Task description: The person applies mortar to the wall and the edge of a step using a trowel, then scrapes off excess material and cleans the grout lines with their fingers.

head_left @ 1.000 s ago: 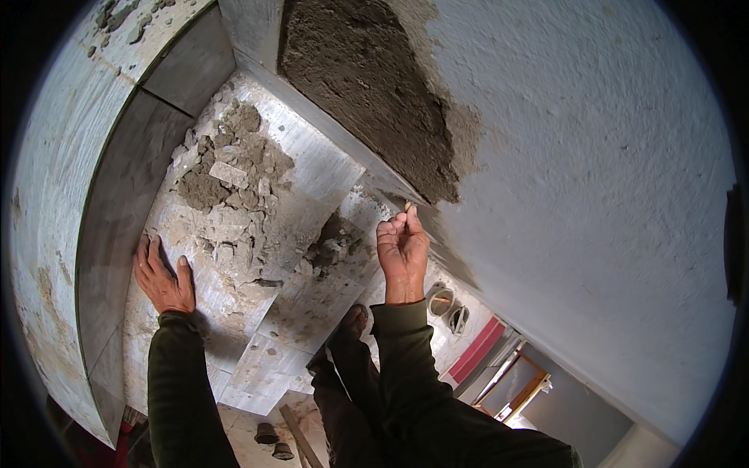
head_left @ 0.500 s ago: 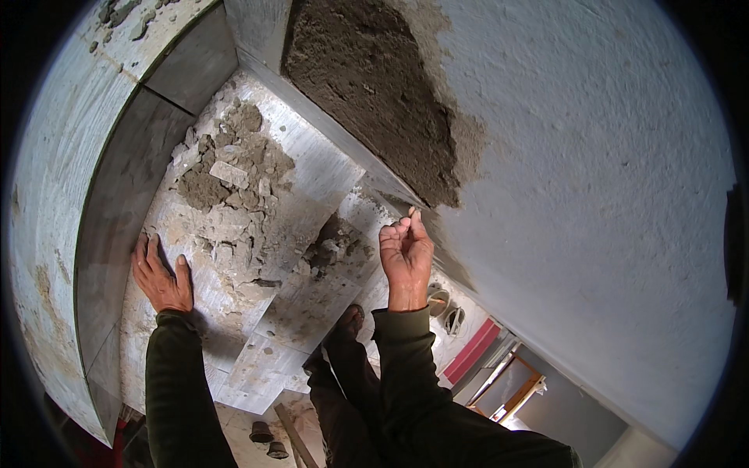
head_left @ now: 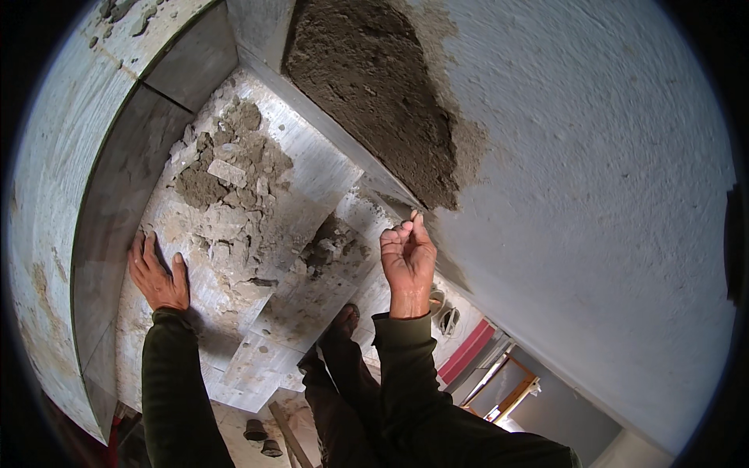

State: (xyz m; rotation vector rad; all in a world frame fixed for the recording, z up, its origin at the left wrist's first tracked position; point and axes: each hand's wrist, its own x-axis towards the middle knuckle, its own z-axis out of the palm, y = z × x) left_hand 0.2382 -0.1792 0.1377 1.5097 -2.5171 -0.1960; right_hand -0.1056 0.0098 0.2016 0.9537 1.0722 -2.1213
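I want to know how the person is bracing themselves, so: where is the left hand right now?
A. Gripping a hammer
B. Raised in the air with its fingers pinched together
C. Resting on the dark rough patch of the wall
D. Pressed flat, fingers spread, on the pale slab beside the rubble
D: the left hand lies flat with spread fingers on the pale slab next to the rubble, while the right hand is the raised one, fingertips bunched.
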